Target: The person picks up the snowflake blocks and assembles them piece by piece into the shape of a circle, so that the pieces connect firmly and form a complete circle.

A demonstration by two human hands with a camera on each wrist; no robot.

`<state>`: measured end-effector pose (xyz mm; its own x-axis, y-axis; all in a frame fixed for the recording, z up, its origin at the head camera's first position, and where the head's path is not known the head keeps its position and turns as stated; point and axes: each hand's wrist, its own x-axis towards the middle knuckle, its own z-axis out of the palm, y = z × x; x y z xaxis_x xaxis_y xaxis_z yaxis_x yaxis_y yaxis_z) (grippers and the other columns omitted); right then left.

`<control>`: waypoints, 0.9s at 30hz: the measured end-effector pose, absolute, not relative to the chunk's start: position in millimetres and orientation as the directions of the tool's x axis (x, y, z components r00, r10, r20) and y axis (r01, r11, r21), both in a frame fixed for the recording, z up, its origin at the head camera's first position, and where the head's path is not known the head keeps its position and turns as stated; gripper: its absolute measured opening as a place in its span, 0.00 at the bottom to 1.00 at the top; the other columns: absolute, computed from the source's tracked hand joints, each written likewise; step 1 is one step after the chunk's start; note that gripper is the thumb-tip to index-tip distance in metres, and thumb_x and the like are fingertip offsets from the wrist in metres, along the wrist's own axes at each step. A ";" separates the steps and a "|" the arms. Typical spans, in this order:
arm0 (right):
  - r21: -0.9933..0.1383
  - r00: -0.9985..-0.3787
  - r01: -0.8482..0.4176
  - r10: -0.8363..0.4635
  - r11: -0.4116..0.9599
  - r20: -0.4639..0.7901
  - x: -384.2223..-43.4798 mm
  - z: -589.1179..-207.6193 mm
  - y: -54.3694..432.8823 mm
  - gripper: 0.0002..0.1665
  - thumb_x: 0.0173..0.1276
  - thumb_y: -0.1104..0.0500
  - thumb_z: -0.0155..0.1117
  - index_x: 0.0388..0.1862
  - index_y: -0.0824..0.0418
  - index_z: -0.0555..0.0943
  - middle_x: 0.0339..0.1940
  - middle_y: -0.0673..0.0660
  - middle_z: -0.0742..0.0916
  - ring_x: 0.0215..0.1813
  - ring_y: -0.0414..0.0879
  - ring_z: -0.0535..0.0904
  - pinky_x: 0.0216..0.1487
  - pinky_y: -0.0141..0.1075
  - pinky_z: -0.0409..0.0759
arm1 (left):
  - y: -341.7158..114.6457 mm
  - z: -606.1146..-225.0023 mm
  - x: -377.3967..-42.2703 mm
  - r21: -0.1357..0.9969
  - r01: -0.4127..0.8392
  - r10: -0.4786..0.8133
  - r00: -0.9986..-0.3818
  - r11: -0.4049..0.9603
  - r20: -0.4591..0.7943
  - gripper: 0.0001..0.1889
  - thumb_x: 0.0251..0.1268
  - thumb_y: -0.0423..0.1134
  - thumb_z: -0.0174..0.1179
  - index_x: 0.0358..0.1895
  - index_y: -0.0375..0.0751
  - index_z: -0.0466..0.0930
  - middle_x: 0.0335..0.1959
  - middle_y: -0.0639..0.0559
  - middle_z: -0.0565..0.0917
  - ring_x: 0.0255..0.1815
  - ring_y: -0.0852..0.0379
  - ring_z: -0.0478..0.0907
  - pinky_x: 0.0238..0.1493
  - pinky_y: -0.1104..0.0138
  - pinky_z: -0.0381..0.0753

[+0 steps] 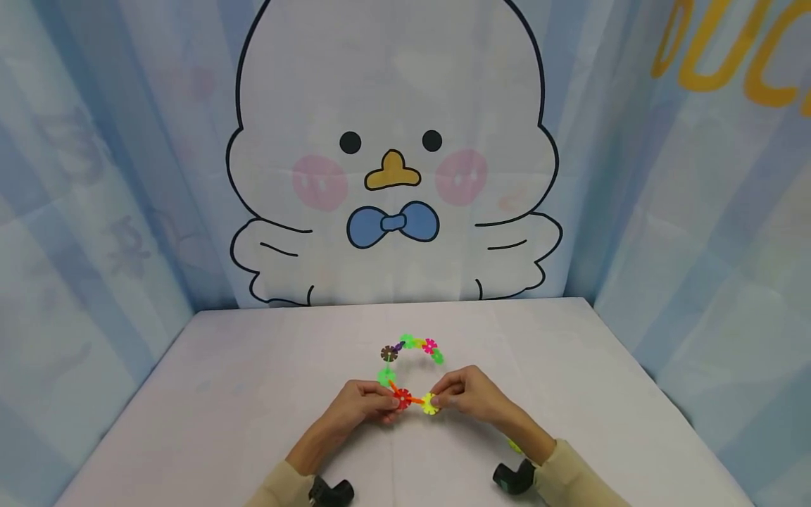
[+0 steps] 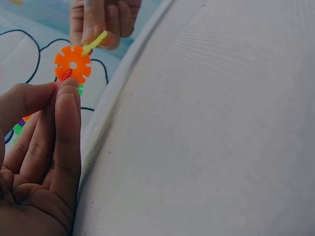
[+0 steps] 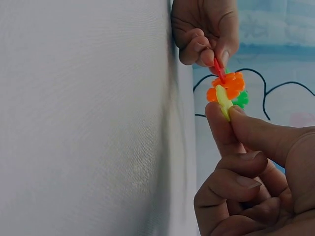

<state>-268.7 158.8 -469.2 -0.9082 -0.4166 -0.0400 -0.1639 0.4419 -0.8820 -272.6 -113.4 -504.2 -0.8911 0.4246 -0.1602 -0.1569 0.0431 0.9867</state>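
A curved chain of interlocking plastic snowflake discs lies in front of me, with a brown disc (image 1: pixel 386 350) and a pink disc (image 1: pixel 430 346) among several colours. My left hand (image 1: pixel 364 404) pinches the red snowflake disc (image 1: pixel 403 399) between thumb and fingers. On the other side, my right hand (image 1: pixel 474 396) pinches a yellow snowflake disc (image 3: pixel 224 102) by its edge. An orange disc (image 2: pixel 82 68) sits between these two, seen edge-on from the head, and both meet its rim. Fingertips hide part of the red and yellow discs.
Another yellow-green piece (image 1: pixel 514 446) lies on the white table (image 1: pixel 222 394), partly behind my right forearm. Black wrist devices (image 1: pixel 514 477) sit by both sleeves. Printed curtains (image 1: pixel 393 267) stand at the back and sides.
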 end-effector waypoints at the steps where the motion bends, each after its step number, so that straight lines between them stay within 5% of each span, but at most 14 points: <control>1: -0.884 -0.910 -0.163 -0.414 0.439 -0.038 -268.8 -469.3 158.5 0.09 0.68 0.62 0.76 0.42 0.67 0.91 0.34 0.61 0.94 0.30 0.39 0.76 0.27 0.27 0.69 | -113.1 -503.6 -272.6 0.986 -0.159 0.422 -0.892 0.047 -0.164 0.12 0.70 0.35 0.69 0.47 0.26 0.88 0.33 0.50 0.93 0.32 0.63 0.88 0.38 0.71 0.90; 21: -0.924 -0.942 -0.103 -0.335 0.368 -0.029 -262.7 -474.4 150.5 0.11 0.69 0.61 0.74 0.44 0.68 0.89 0.33 0.64 0.93 0.31 0.41 0.80 0.26 0.27 0.71 | -106.2 -499.5 -266.1 0.976 -0.217 0.468 -0.862 0.004 -0.194 0.14 0.75 0.40 0.67 0.51 0.30 0.86 0.43 0.47 0.93 0.36 0.62 0.88 0.44 0.67 0.92; 27: -0.912 -0.960 -0.122 -0.279 0.393 0.009 -258.4 -473.2 144.5 0.11 0.67 0.58 0.78 0.41 0.66 0.90 0.32 0.61 0.93 0.28 0.39 0.78 0.26 0.28 0.74 | -93.0 -500.5 -259.5 0.972 -0.233 0.469 -0.862 -0.025 -0.194 0.15 0.73 0.38 0.68 0.53 0.28 0.86 0.39 0.49 0.93 0.35 0.63 0.89 0.42 0.68 0.92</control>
<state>-258.4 144.5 -473.2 -0.9603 -0.2788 0.0087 -0.1222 0.3926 -0.9116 -259.5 -93.0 -500.5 -0.8617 0.4688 -0.1941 -0.2329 -0.0255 0.9722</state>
